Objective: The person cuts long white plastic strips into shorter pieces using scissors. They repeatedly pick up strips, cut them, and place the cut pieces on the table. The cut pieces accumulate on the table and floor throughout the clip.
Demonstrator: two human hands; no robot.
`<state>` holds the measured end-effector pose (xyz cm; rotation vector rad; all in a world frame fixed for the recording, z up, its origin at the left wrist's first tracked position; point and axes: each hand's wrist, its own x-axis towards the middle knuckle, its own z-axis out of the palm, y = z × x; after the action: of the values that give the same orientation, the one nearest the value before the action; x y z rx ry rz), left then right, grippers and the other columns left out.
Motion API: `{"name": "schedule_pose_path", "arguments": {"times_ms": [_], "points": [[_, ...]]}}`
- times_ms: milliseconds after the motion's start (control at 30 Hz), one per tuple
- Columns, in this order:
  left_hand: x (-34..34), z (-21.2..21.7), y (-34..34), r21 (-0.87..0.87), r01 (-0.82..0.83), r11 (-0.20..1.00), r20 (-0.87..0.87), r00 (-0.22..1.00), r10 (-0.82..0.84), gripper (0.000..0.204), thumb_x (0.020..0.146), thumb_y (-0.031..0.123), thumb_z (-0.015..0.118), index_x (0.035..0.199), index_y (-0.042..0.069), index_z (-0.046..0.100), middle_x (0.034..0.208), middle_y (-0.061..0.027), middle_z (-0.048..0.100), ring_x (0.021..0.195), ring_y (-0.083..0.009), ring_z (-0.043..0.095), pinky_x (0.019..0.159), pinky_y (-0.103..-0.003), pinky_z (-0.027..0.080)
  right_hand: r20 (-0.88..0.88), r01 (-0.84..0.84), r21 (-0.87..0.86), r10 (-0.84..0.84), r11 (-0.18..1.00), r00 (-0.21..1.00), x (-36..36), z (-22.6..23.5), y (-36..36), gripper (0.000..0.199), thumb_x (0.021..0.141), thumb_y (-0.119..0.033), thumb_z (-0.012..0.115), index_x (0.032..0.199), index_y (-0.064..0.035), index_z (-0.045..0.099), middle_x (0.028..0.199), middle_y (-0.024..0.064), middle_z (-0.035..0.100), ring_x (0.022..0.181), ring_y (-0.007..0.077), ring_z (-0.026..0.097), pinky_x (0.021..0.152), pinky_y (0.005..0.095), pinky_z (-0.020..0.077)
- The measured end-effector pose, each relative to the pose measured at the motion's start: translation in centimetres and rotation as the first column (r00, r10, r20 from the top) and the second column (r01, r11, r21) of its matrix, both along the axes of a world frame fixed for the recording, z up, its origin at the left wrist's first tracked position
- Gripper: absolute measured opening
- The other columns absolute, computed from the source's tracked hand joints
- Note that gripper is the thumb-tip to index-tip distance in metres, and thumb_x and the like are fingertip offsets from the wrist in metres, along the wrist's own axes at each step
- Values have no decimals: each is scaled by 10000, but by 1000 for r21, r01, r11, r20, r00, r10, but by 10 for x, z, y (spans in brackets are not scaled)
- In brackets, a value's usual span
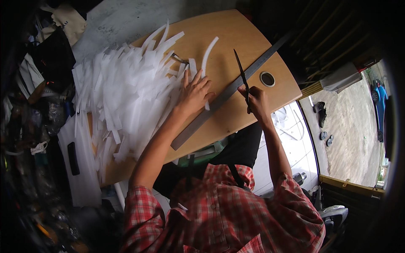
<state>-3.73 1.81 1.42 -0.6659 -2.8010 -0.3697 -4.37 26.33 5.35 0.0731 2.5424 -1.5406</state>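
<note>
A narrow white strip (207, 55) lies curved on the wooden table (236, 33), its lower end running under the fingers of the left hand (195, 93), which presses flat with fingers spread and closes on nothing; the open palm looks meant to pin the strip and the edge of the heap so they do not slide. Just to the right of that hand a long metal ruler (230, 90) crosses the table on a slant, and the strip's lower end meets it, so the ruler seems to be kept near as a straight guide. On the far side of the ruler from the strip, the right hand (257, 101) is curled shut around the handles of a pair of dark scissors (241, 74), blades together as far as can be told and pointing away from the person, held ready above the ruler. To the left of the ruler, a big heap of white strips (122, 92) covers most of the table, likely piled there to leave the ruler's side free. A round hole (267, 79) sits in the tabletop just beyond the ruler, to the right.
</note>
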Motion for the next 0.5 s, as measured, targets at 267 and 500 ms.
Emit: {"name": "schedule_pose_path", "arguments": {"times_ms": [267,500], "points": [[14,15,-45,64,-95,993,70,993,90,283,925,282,642,1008,14,679,1265,-153,589,1358,-378,406,1153,-631,191,-186,47,431,37,901,982,-65,-17,-36,455,857,-410,732,732,20,651,527,129,591,462,243,625,497,368,490],[15,27,-37,68,-170,983,163,974,158,325,927,307,641,1060,15,689,1247,-177,604,1355,-403,405,1149,-632,183,-118,-28,480,96,877,988,-75,-25,-83,310,844,-262,651,950,27,615,803,266,674,782,449,670,680,510,537]]}}
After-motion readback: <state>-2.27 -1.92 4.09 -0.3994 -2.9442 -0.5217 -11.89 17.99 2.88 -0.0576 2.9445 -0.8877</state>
